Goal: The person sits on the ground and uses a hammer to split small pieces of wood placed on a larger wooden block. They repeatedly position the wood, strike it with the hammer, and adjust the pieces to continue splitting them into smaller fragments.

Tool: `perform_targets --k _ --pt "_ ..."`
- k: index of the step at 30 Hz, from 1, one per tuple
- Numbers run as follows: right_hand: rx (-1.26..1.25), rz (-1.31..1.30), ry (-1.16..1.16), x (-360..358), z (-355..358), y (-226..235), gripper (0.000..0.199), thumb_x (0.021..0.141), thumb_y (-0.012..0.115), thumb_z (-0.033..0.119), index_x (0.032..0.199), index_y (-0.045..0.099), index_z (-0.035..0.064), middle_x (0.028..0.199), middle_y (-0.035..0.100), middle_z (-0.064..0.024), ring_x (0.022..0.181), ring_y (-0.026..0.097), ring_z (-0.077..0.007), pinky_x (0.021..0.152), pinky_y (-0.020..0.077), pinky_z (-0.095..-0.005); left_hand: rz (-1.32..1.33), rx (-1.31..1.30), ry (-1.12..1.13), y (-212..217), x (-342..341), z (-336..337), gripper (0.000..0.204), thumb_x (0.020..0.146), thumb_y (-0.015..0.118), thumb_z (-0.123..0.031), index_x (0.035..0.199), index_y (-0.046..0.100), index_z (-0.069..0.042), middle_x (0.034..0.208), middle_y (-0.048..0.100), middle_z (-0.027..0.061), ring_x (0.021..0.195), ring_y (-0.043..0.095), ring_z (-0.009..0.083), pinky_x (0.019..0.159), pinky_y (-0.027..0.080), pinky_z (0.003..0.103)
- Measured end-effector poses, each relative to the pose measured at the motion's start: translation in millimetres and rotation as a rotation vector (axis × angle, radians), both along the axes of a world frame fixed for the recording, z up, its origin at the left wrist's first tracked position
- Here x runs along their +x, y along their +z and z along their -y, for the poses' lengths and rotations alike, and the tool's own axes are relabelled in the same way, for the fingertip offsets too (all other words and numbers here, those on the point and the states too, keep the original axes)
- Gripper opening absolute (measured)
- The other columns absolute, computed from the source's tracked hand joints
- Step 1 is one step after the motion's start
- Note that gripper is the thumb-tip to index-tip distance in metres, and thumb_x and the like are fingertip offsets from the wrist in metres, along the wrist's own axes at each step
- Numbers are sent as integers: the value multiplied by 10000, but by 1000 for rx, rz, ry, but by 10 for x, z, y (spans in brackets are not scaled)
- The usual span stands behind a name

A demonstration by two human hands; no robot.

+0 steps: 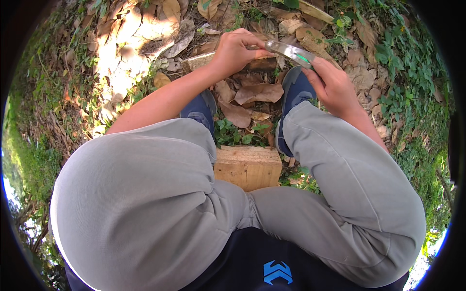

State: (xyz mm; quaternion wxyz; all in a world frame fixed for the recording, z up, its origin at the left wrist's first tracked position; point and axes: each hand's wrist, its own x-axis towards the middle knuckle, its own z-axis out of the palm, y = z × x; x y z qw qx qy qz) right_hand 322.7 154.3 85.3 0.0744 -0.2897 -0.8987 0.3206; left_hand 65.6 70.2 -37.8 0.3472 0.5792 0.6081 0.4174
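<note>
Your right hand (335,85) is closed around the handle end of a knife (291,51), whose shiny blade runs from that grip across toward your left hand (235,48). Your left hand's fingers curl down over a piece of wood (204,60) lying on dry leaves (257,92), with the blade's tip right beside them. Nearer you than both grips sit your blue shoes (296,87) and a wooden block (247,167) between your knees.
</note>
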Motion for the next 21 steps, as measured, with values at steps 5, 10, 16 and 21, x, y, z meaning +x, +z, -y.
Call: perform_targets --k 5,10,16,21 --pt "37 -113 -37 21 29 -127 291 977 684 147 1257 655 74 993 712 -125 809 700 -337 676 560 -400 46 -79 9 9 24 -4 201 750 908 -217 904 830 -114 835 724 80 763 674 230 699 541 346" --pt "18 -39 -12 22 51 -83 285 976 690 162 1248 667 81 1036 735 -116 825 709 -331 672 564 -395 25 -22 0 -3 0 -10 207 744 906 -192 918 828 -112 871 741 87 790 686 239 721 552 354" --pt "8 -58 8 44 30 -89 283 977 691 178 1244 672 84 1022 738 -113 827 714 -317 664 563 -392 28 -48 -9 -15 -18 10 202 743 900 -175 919 828 -110 886 747 86 815 693 243 739 557 353" --pt "5 -19 -35 37 81 -109 291 984 688 191 1251 670 76 1043 742 -137 840 714 -330 698 565 -390 13 -61 -22 26 -6 -13 209 742 902 -201 920 830 -119 871 752 80 818 687 236 741 556 352"
